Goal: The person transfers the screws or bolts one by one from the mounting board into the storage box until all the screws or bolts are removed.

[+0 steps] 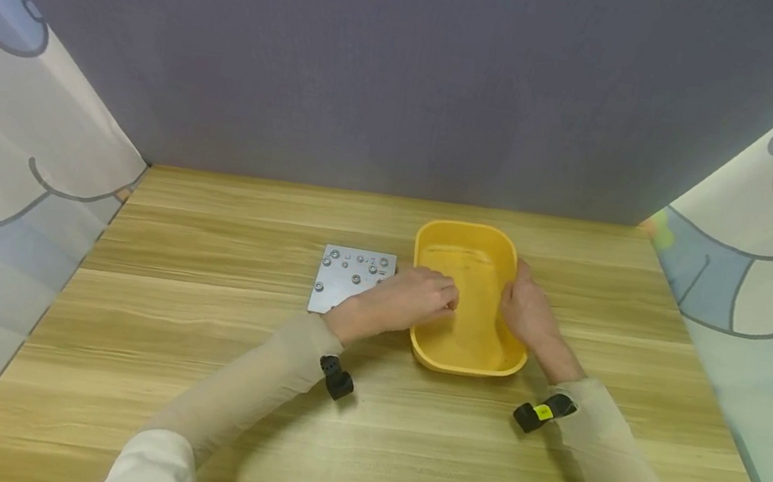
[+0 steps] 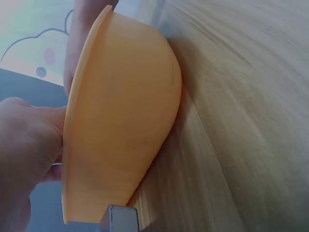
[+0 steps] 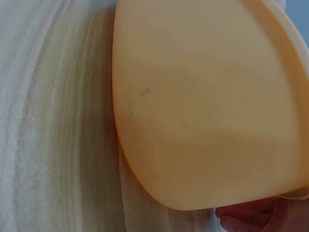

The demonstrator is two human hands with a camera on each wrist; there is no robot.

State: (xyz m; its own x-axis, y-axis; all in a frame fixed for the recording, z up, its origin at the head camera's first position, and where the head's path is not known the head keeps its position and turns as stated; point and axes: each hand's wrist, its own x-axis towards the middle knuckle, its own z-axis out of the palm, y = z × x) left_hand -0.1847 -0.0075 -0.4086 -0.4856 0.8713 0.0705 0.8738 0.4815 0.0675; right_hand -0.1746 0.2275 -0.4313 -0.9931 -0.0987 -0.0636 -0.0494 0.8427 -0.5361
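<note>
A yellow plastic bin (image 1: 471, 280) stands on the table in the head view, its outer wall (image 2: 120, 101) filling much of the left wrist view. My right hand (image 1: 531, 310) grips the bin's right rim; in the right wrist view some fingers (image 3: 246, 217) show beside the wall. My left hand (image 1: 419, 297) reaches across the left rim, fingers bent over the bin's inside. I cannot tell whether those fingertips pinch anything. Under the left forearm lies a square metal plate (image 1: 338, 274) with several round screw-like fittings, partly hidden; its corner (image 2: 123, 220) shows in the left wrist view.
The wood-grain table (image 1: 226, 249) runs back to a dark grey partition (image 1: 412, 77). Printed curtains (image 1: 13, 157) close in both sides. Each wrist wears a black strap with a small camera (image 1: 337, 381).
</note>
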